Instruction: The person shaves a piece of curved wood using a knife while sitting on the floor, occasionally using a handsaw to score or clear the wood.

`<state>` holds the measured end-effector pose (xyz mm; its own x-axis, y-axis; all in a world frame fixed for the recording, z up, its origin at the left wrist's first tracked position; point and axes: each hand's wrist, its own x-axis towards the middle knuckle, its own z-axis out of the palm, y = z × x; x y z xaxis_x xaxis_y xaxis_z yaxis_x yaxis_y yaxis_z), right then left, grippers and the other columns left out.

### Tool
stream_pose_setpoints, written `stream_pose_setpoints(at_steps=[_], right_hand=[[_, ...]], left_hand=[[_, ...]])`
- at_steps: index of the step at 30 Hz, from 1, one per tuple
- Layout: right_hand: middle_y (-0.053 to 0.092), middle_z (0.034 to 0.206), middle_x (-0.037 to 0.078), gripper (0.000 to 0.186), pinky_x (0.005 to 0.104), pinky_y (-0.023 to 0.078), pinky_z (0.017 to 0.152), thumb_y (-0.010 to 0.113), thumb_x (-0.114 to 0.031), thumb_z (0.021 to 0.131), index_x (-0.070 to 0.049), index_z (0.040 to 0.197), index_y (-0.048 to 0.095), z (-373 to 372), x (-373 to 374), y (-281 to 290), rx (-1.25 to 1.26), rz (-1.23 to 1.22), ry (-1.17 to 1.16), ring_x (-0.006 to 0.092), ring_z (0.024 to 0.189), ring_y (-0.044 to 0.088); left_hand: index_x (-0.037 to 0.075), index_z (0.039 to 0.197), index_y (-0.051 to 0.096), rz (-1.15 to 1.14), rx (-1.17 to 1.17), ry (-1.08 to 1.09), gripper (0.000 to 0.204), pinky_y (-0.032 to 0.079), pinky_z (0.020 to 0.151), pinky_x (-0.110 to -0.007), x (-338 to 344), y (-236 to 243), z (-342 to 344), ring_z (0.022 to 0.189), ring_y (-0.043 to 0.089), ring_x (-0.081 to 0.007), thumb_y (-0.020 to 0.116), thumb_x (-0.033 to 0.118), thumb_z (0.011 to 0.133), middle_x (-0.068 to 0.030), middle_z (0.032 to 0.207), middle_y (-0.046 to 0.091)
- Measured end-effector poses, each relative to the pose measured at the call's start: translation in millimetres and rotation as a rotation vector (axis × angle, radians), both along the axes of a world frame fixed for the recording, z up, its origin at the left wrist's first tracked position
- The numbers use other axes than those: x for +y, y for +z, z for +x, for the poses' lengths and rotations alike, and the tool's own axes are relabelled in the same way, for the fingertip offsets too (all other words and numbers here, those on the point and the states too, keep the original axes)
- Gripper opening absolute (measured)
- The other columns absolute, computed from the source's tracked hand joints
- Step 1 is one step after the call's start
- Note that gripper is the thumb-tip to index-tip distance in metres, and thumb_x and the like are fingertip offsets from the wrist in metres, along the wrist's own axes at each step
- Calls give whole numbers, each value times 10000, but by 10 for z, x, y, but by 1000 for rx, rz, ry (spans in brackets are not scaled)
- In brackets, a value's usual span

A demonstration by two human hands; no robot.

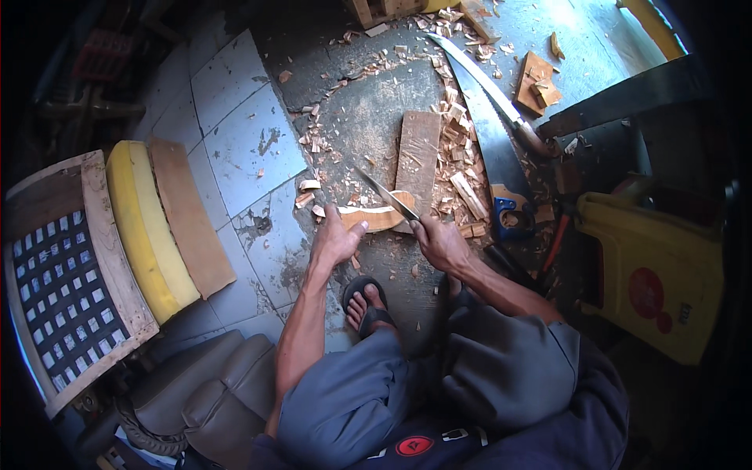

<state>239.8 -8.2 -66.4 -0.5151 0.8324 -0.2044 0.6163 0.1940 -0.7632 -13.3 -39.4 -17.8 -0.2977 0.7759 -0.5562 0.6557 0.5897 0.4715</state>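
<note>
My left hand [341,236] grips the left end of a curved wooden piece [374,220], orange-brown with a pale cut upper edge. My right hand [436,244] is closed on the handle of a long knife [389,197], whose blade slants up and left across the right part of that piece. Beneath the piece's right end lies a scarred plank [417,157] on the floor, with wood chips and shavings [470,196] around it.
To the right lie a blue-handled saw [482,133], a curved saw [478,66], a board offcut [540,82], a red-handled tool [556,235] and a yellow plastic container [658,274]. To the left stand a webbed wooden frame [117,274], yellow foam [149,231] and grey cushions [211,392].
</note>
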Motion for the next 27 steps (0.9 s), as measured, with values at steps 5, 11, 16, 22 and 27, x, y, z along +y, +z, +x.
stream_pose_setpoints(at_steps=[5, 11, 16, 22, 27], right_hand=[[632, 692, 244, 264, 591, 490, 607, 519, -300, 1047, -47, 980, 554, 30, 89, 503, 78, -7, -176, 467, 660, 648], [645, 785, 204, 229, 550, 513, 612, 533, -300, 1032, -76, 989, 548, 118, 30, 444, -130, 119, 64, 447, 708, 653], [637, 815, 194, 218, 536, 526, 590, 562, -287, 1019, -76, 976, 538, 117, 41, 558, -99, 138, 118, 437, 694, 654], [654, 805, 189, 227, 544, 523, 533, 584, -293, 1008, -74, 969, 539, 114, 125, 480, -209, 114, 131, 426, 608, 651], [664, 777, 194, 218, 532, 534, 534, 582, -295, 1007, -78, 996, 552, 70, 96, 617, -126, 177, 152, 425, 615, 662]], left_hand=[[27, 1138, 448, 237, 157, -281, 370, 536, 684, -573, 27, 424, 370, 784, 689, -494, 690, 199, 918, -268, 917, 679], [5, 1101, 475, 373, 372, -488, 236, 524, 660, -544, 19, 443, 555, 789, 661, -424, 599, 82, 915, -226, 908, 592], [8, 1067, 504, 372, 423, -537, 153, 527, 672, -528, -45, 432, 609, 808, 650, -404, 541, 63, 930, -195, 904, 571], [32, 1081, 535, 420, 440, -551, 140, 533, 667, -497, -56, 401, 666, 792, 639, -364, 526, 127, 978, -175, 880, 558], [23, 1064, 516, 417, 458, -549, 138, 528, 640, -516, -108, 390, 652, 784, 644, -376, 520, 132, 979, -184, 883, 556]])
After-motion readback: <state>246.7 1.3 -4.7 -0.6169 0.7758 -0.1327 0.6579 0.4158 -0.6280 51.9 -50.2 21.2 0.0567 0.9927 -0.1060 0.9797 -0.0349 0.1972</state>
